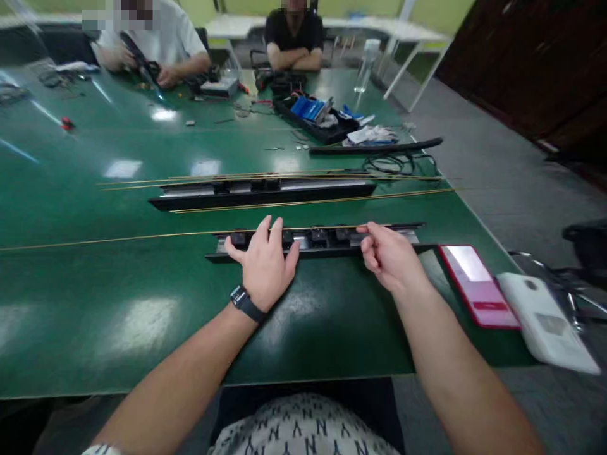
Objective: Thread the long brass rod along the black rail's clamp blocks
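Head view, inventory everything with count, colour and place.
table: one, green, centre
rails: two, black, centre, one behind another
thin rods: several, gold, along both rails
strip: one, black, upper right
cable: one coil, black, near strip
tray: one, black, behind strip
cloth items: several, white, by tray
bottle: one, clear, far edge
flat case: one, pink, right
device: one, white, far right
people: two, white and black tops, across
watch: one, black, left wrist
left hand: one, bare, over nearer rail
right hand: one, bare, at rod

The rod (190, 234) is gold, the channel (327, 252) black and silver; at six o'clock, dark letters pattern a white shirt (303, 430).
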